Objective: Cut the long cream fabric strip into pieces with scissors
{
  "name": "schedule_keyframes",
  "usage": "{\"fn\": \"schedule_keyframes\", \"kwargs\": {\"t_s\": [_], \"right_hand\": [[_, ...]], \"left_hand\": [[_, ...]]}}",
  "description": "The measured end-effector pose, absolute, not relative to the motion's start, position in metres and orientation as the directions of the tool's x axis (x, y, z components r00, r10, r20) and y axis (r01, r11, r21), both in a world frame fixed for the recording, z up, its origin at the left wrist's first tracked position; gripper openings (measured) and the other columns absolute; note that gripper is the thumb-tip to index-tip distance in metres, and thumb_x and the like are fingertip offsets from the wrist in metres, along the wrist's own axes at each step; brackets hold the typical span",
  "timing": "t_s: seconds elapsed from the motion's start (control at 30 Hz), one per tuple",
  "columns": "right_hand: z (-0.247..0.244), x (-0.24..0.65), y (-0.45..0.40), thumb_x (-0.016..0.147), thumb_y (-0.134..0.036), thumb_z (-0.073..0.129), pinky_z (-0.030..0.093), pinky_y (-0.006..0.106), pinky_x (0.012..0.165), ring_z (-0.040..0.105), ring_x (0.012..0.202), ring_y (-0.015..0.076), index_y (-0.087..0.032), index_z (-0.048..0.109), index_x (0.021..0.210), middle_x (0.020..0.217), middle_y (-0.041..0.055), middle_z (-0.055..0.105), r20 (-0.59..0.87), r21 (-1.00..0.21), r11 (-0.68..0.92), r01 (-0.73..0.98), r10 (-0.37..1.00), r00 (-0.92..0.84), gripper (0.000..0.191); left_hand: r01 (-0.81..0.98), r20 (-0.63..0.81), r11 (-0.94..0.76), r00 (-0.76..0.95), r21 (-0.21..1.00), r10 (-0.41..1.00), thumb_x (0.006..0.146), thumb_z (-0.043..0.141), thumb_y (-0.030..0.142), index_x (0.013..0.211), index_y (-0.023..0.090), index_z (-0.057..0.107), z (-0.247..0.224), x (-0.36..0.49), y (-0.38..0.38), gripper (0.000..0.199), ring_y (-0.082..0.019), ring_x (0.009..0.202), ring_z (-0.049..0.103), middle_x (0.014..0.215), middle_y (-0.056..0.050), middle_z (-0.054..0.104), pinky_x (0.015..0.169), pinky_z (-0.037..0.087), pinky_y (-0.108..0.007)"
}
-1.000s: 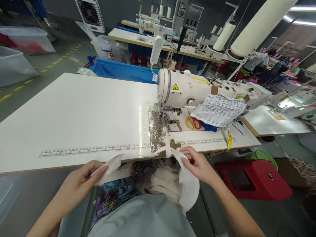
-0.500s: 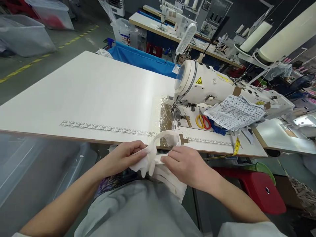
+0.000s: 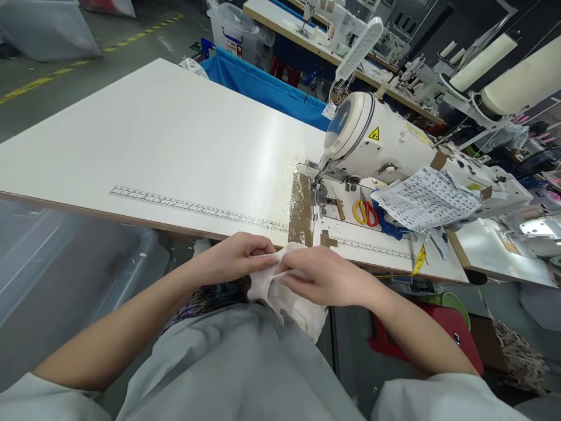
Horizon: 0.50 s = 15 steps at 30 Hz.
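Soft glare on white tabletop

White cloth: thin, soft, creased, bunched into loose folds. Upper part is pinched by the left hand and the right hand, close together, just by the front edge of the table. Folds droop below; from where I stand, the full outline is hidden.

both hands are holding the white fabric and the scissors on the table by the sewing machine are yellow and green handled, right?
Not quite: the head view shows scissors that are yellow and red handled, not green. The left hand and right hand do hold the white fabric.
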State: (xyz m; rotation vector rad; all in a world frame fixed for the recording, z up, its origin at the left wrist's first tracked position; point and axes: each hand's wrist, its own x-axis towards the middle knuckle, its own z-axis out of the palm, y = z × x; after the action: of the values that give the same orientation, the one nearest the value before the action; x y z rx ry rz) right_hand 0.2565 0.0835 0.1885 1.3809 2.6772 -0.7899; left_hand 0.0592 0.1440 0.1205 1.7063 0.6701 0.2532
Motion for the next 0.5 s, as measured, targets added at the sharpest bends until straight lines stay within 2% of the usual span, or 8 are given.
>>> {"fn": "schedule_keyframes", "kwargs": {"t_s": [0.3, 0.5], "right_hand": [[0.176, 0.259, 0.09, 0.09, -0.017, 0.053, 0.018, 0.025, 0.053, 0.042, 0.056, 0.0095, -0.018, 0.051, 0.076, 0.061, -0.006, 0.048, -0.277, -0.403, 0.322, 0.857, 0.849, -0.449, 0.014], [0.176, 0.26, 0.09, 0.088, -0.018, 0.049, 0.02, 0.025, 0.054, 0.043, 0.057, 0.0105, -0.019, 0.05, 0.075, 0.064, -0.0041, 0.052, -0.304, -0.396, 0.27, 0.878, 0.863, -0.403, 0.013]], "left_hand": [[0.221, -0.2, 0.02, 0.834, 0.975, 0.515, 0.089, 0.052, 0.052, 0.079, 0.014, 0.06, 0.109, 0.066, 0.144, 0.04, -0.009, 0.054, 0.034, 0.061, 0.003, 0.044, 0.049, 0.026, -0.021], [0.236, -0.178, -0.046, 0.834, 0.971, 0.522, 0.091, 0.049, 0.05, 0.077, 0.015, 0.058, 0.111, 0.069, 0.143, 0.039, -0.01, 0.055, 0.036, 0.062, 0.003, 0.047, 0.05, 0.028, -0.021]]}}
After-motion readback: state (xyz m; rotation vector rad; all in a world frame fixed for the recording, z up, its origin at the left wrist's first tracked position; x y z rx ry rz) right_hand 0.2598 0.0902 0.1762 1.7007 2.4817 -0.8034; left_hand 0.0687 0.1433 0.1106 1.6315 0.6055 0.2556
